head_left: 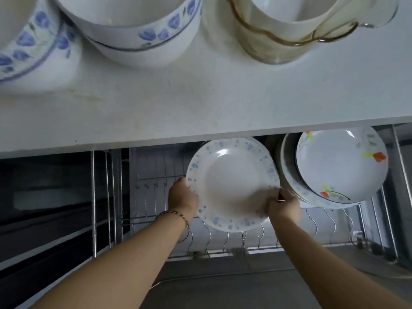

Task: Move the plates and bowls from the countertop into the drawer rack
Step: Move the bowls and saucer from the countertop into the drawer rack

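Both hands hold a white plate with a pale blue flower rim (pixel 231 184) upright over the wire drawer rack (pixel 225 239). My left hand (pixel 181 195) grips its left edge; my right hand (pixel 283 205) grips its lower right edge. To the right, a white plate with orange flowers (pixel 341 163) leans in the rack against other plates (pixel 289 172) behind it. On the white countertop (pixel 200 97) stand stacked white bowls with blue flowers (pixel 138 30), another blue-flowered dish (pixel 33 41) at far left and an amber glass bowl (pixel 289 41) holding a white bowl.
The countertop's front edge (pixel 156 139) overhangs the back of the open drawer. Upright wire dividers (pixel 153 186) stand left of the held plate. A dark cabinet opening (pixel 44 197) lies to the left. A grey floor (pixel 223 286) shows beneath my arms.
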A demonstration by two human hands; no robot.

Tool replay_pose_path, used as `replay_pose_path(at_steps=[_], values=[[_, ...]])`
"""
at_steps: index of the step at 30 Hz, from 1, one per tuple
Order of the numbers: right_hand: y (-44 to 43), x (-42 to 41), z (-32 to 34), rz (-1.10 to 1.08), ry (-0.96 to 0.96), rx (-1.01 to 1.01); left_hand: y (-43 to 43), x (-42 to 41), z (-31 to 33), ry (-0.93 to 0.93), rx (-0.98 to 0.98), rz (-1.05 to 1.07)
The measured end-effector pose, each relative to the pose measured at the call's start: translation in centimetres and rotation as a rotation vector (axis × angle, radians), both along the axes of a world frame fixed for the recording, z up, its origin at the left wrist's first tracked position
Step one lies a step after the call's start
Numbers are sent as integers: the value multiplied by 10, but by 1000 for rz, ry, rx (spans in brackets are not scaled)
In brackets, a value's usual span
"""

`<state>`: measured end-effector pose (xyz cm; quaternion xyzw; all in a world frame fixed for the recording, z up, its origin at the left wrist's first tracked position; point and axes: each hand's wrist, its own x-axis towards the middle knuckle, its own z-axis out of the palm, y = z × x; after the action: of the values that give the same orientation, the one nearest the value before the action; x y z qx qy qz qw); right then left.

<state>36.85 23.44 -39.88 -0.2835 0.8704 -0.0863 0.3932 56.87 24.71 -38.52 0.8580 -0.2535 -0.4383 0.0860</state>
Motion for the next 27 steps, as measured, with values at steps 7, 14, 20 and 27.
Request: replay_pose_path(at_steps=[7, 14, 20, 27], values=[[7, 12, -9, -40, -82, -70, -10, -2, -7, 58, -15, -22], [2, 10, 11, 46, -114, 161, -15, -15, 16, 115, 163, -12], [-21, 5, 105, 351, -409, 286, -3, -8, 67, 173, 126, -208], [-146, -9, 252, 118, -536, -205, -24, 11, 156, 104, -37, -144]])
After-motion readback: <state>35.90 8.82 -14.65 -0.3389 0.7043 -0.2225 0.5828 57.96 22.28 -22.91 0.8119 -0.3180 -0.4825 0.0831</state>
